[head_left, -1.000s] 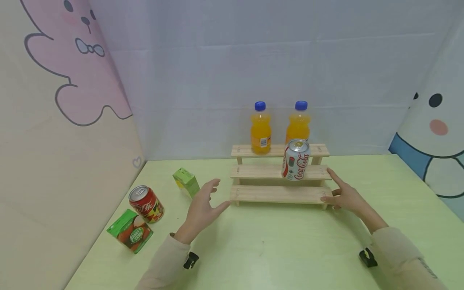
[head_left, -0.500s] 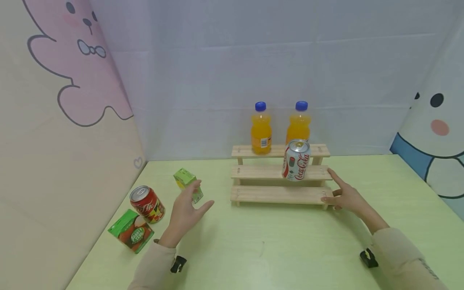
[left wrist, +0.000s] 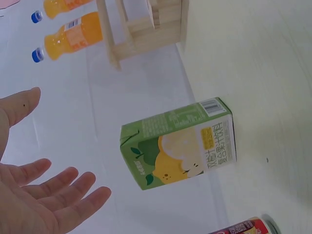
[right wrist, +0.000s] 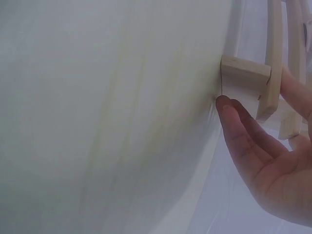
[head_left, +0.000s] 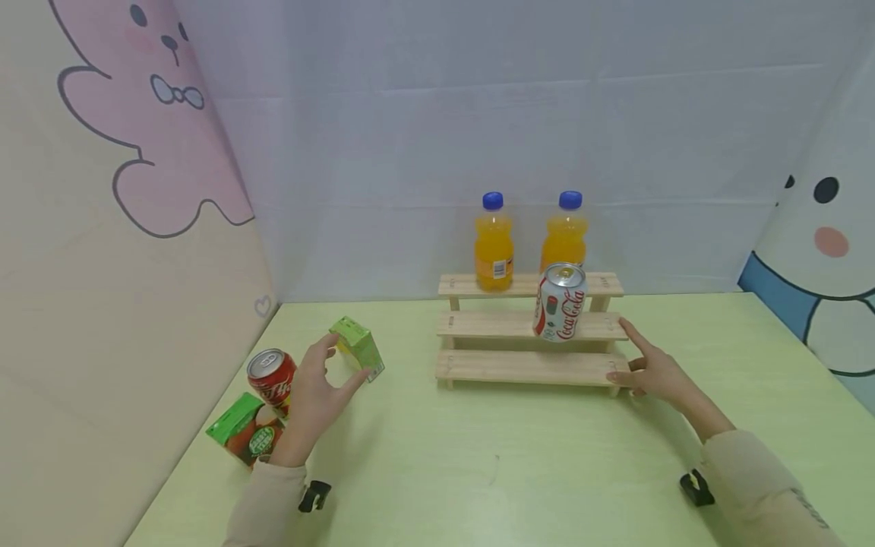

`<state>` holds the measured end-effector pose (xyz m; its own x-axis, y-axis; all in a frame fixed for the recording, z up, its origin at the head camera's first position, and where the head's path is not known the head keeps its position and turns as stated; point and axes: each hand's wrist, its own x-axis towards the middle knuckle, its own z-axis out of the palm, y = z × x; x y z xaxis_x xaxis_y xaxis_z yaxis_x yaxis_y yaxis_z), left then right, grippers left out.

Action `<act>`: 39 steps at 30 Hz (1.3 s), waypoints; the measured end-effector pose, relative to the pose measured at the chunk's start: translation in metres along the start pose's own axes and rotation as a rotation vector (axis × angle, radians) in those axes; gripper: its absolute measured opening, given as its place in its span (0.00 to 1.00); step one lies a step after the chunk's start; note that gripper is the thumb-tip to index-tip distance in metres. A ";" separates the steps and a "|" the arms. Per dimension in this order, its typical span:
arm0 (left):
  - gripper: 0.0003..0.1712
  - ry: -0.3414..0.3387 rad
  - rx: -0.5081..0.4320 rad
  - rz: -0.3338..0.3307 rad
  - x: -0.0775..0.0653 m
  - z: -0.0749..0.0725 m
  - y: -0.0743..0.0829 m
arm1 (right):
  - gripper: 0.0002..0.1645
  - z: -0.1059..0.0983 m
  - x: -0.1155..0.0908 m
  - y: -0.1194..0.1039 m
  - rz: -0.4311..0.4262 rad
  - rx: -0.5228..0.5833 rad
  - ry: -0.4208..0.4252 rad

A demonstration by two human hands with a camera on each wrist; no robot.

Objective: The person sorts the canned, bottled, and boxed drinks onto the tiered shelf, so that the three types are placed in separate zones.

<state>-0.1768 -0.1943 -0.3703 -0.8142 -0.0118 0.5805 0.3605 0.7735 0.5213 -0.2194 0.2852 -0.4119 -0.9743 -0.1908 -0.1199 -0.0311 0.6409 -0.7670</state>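
Note:
In the head view, my left hand (head_left: 317,395) is held over the table's left part, fingers and thumb spread apart with nothing between them. Close to its fingertips stands a green juice carton (head_left: 359,348) with yellow fruit printed on it; the left wrist view shows a gap between the hand and the carton (left wrist: 178,144). My right hand (head_left: 655,372) holds the right end of a three-tier wooden shelf rack (head_left: 509,365), its index finger at the middle tier and thumb at the lowest. A white Coca-Cola can (head_left: 560,302) stands on the middle tier.
Two orange drink bottles (head_left: 494,251) with blue caps stand on the top tier. Left of my left hand are a red can (head_left: 272,374) and a green-and-brown carton (head_left: 239,429), both partly covered by it. A pale curtain (head_left: 383,167) backs the table (head_left: 478,471).
My left hand has moved left, from beside the rack past the front of the green carton, uncovering it and covering part of the red can. The right hand stays at the rack.

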 end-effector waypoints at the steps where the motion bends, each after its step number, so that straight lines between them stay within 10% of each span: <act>1: 0.38 0.004 0.000 -0.009 0.000 -0.002 -0.001 | 0.62 0.000 0.000 0.000 -0.001 -0.001 0.001; 15: 0.37 0.131 -0.015 -0.035 0.003 -0.023 -0.020 | 0.62 -0.002 -0.002 -0.004 -0.014 -0.031 0.010; 25: 0.36 0.197 0.060 -0.172 0.006 -0.043 -0.027 | 0.62 -0.002 -0.003 -0.004 -0.014 -0.034 0.009; 39: 0.48 0.006 0.150 -0.389 0.010 -0.059 -0.053 | 0.62 -0.002 -0.001 -0.002 -0.014 -0.034 0.007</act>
<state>-0.1771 -0.2723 -0.3555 -0.8736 -0.3247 0.3624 -0.0439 0.7943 0.6059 -0.2190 0.2851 -0.4091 -0.9753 -0.1943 -0.1050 -0.0518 0.6635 -0.7464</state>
